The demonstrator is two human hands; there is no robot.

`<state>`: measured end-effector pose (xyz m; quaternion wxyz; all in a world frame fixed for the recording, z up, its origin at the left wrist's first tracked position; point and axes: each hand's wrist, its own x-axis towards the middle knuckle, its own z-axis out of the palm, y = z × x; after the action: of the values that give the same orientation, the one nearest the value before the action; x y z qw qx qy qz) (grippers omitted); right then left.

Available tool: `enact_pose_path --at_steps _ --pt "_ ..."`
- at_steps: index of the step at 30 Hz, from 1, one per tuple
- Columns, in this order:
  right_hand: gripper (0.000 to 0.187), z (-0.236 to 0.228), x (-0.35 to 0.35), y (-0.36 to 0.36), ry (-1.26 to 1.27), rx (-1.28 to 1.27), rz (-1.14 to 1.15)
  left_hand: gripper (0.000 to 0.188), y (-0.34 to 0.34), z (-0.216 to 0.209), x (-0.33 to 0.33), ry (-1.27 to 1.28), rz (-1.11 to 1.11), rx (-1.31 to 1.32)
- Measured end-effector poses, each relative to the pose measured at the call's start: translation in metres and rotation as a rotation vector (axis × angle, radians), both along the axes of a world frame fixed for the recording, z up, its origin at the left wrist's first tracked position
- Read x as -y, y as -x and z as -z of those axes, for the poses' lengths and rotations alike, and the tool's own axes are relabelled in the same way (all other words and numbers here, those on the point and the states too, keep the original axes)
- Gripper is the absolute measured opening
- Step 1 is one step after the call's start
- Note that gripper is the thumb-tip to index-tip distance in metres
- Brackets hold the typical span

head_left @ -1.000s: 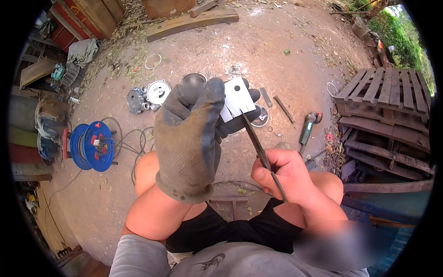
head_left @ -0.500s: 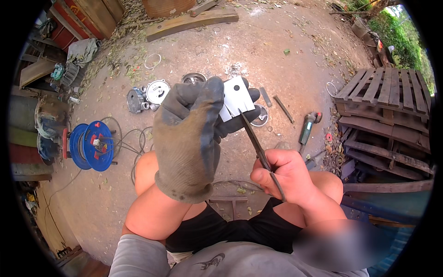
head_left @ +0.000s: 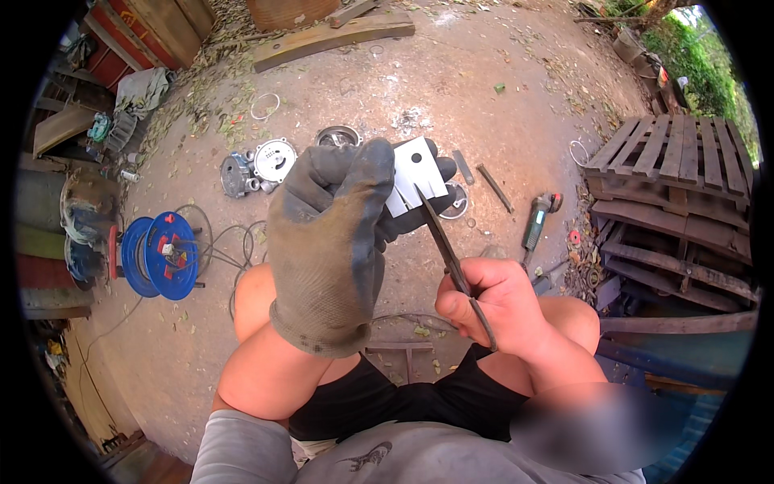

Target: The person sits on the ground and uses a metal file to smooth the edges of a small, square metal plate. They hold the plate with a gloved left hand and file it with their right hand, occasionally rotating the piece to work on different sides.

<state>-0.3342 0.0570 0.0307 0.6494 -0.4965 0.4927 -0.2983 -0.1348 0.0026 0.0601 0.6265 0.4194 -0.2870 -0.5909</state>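
Note:
My left hand, in a worn brown glove with dark grey coating, pinches a small white sheet between thumb and fingers. The sheet has a round dark hole near its top and slits at its lower edge. My bare right hand is wrapped round a pair of dark metal snips, its thumb along the handle. Their blades point up and to the left, with the tips at the sheet's lower part. Gloved fingers lie behind the sheet, partly hidden by it.
On the ground ahead lie round metal housings, a flat metal strip, a rusty bar and an angle grinder. A blue cable reel stands at left, wooden pallets at right, a timber beam at the back.
The snips' tips have moved slightly up and left, further over the white sheet's lower part. The sheet has shifted a little. Both hands keep their hold.

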Motion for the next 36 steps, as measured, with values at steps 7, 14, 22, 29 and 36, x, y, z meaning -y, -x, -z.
enact_pose_path --at_steps 7,14,22,29,36 --pt "0.036 0.003 0.001 0.000 0.041 -0.027 0.000 0.026 0.002 -0.001 -0.002 -0.003 0.039 0.010" --pt "0.035 -0.002 -0.001 0.000 -0.020 0.031 0.020 0.023 0.004 -0.001 -0.002 0.014 0.038 -0.022" --pt "0.037 -0.001 -0.002 0.001 -0.029 0.008 0.031 0.024 0.004 -0.002 -0.001 -0.001 0.041 -0.016" --pt "0.034 0.012 -0.007 0.003 0.001 0.013 0.010 0.021 -0.006 -0.002 0.004 0.124 0.055 -0.154" --pt "0.037 0.006 -0.006 0.005 -0.026 0.042 0.014 0.019 -0.008 -0.001 0.004 0.111 0.072 -0.193"
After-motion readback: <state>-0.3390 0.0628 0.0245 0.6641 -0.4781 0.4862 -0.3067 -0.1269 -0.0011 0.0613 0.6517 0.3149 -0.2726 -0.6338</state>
